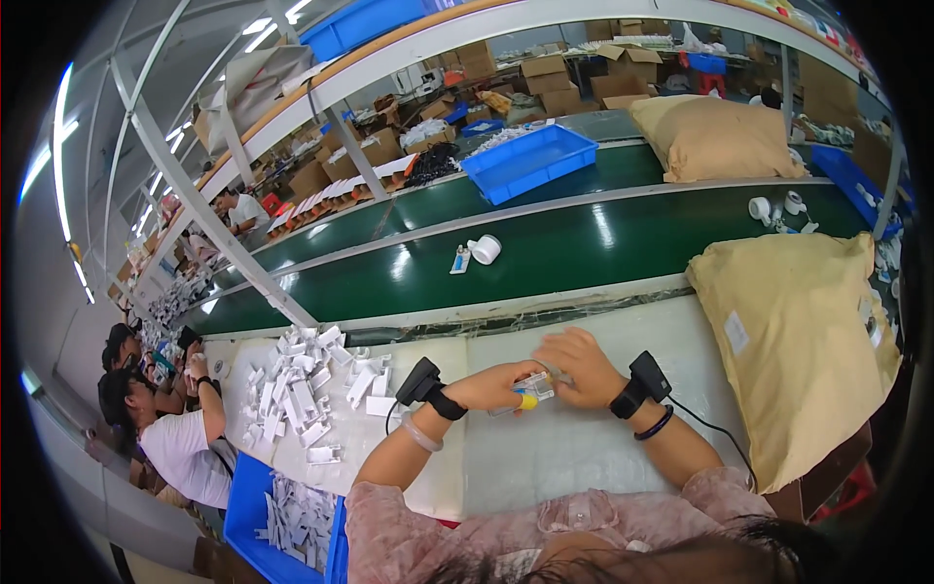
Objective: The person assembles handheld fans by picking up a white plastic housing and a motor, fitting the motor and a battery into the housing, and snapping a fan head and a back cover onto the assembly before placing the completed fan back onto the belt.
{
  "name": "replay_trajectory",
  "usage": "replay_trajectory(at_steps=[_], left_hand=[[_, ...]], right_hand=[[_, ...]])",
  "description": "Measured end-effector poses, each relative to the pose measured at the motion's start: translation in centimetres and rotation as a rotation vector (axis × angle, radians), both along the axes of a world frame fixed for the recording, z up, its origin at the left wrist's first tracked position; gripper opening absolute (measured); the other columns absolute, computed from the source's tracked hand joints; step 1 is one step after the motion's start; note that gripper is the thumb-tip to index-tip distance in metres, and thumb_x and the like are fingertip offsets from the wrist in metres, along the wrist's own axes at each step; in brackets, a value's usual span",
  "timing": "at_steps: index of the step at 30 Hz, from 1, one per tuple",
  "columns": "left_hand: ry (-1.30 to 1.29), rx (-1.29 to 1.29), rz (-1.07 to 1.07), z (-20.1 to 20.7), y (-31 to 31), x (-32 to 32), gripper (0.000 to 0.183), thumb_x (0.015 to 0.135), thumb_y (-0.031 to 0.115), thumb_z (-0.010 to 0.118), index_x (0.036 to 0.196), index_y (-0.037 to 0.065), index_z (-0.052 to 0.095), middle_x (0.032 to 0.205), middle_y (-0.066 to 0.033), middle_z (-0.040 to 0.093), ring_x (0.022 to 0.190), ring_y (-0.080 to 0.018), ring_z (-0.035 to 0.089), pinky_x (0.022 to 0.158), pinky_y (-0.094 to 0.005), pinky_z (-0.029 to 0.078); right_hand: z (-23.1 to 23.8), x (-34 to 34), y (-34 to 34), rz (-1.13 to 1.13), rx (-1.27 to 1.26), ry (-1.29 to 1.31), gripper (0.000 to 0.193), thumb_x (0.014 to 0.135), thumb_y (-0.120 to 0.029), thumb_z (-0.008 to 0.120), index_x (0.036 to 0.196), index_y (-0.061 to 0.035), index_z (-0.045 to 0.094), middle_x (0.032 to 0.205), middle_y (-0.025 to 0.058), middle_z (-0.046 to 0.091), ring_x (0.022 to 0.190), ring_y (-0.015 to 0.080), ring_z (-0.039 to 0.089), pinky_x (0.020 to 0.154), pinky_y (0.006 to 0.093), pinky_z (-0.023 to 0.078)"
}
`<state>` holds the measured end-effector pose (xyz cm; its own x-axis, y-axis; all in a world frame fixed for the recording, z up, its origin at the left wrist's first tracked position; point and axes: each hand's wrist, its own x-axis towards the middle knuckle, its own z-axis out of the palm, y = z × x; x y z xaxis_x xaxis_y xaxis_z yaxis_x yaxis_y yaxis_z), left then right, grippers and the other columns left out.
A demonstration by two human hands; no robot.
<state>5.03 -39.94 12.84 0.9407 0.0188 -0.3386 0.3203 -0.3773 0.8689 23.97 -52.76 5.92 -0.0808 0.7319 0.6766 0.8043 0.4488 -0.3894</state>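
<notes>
In front of my chest, my left hand (496, 386) is closed around a small white and clear plastic part (541, 386) with yellow and blue bits on it. My right hand (584, 368) is at the other end of this part, its fingers smeared by motion; whether they grip it I cannot tell. Both wrists wear black straps with small black boxes. To the left of my left hand lies a loose heap of white plastic housings (295, 394) on the pale worktop (603, 457).
A blue bin (248, 521) of thin white pieces stands at lower left. Beyond the worktop runs a green conveyor (545, 258) carrying a white round piece (484, 249). A blue tray (530, 164) lies farther back. A large tan sack (793, 360) borders my right. Co-workers (180, 428) sit at left.
</notes>
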Motion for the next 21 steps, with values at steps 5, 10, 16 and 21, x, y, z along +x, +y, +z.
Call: replay_trajectory(at_steps=[5, 10, 16, 21], left_hand=[[-0.099, 0.022, 0.023, -1.6, -0.6, -2.6, 0.039, 0.086, 0.011, 0.061, 0.12, 0.003, 0.046, 0.094, -0.0077, 0.062, 0.067, -0.013, 0.063, 0.063, -0.0282, 0.05], [0.09, 0.399, 0.395, -0.3, -3.8, -2.2, 0.045, 0.084, 0.013, 0.061, 0.123, 0.003, 0.04, 0.088, -0.0176, 0.063, 0.07, -0.023, 0.065, 0.062, -0.0352, 0.05], [-0.469, 0.324, 0.552, -6.9, -1.8, -1.0, 0.035, 0.083, 0.002, 0.053, 0.116, 0.0, 0.045, 0.079, -0.0145, 0.062, 0.057, -0.0204, 0.063, 0.051, -0.0334, 0.049], [-0.368, -0.038, 0.658, -7.7, -1.3, -0.6, 0.042, 0.086, 0.004, 0.055, 0.127, 0.005, 0.044, 0.1, -0.012, 0.06, 0.074, -0.0148, 0.059, 0.066, -0.0299, 0.049]], right_hand=[[-1.6, -0.8, 0.4, 0.082, -0.074, 0.048, 0.03, 0.07, -0.007, 0.065, 0.1, -0.0111, 0.066, 0.079, 0.0033, 0.067, 0.074, 0.0248, 0.062, 0.088, 0.041, 0.046], [-0.5, -1.0, -0.1, 0.134, -0.094, 0.079, 0.011, 0.073, -0.012, 0.064, 0.083, -0.0115, 0.066, 0.067, 0.0034, 0.061, 0.068, 0.0252, 0.06, 0.073, 0.0384, 0.046], [1.0, -1.8, -0.8, 0.261, -0.126, 0.124, 0.015, 0.081, -0.024, 0.067, 0.083, -0.0086, 0.066, 0.067, 0.0049, 0.062, 0.064, 0.0269, 0.058, 0.064, 0.0379, 0.044], [1.5, -1.9, -1.0, 0.263, -0.269, 0.032, 0.012, 0.087, -0.022, 0.065, 0.091, -0.0116, 0.07, 0.067, 0.0022, 0.059, 0.067, 0.0224, 0.057, 0.07, 0.0372, 0.041]])
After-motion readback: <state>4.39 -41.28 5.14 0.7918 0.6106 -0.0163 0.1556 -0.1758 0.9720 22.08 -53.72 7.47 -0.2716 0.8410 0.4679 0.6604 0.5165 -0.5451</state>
